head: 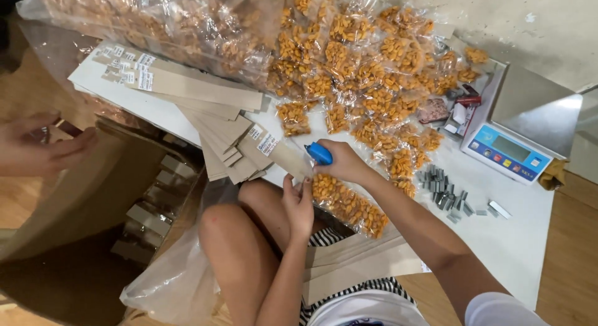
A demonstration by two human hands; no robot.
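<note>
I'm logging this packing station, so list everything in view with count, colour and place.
small snack bags: many, clear with orange nuts, heaped at top centre
large bag: one, clear, orange nuts, top left
cardboard strips: many, brown, fanned left of centre
staple bars: a pile, grey, right of centre
scale: one, white-blue with steel pan, right
table: one, white
stapler: one, blue, in right hand
snack bag: one, held
another person's hand: one, far left
left hand: on the strip
right hand: squeezing stapler

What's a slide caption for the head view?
Right hand presses a blue stapler on a packet of orange snacks while left hand steadies it.
</note>
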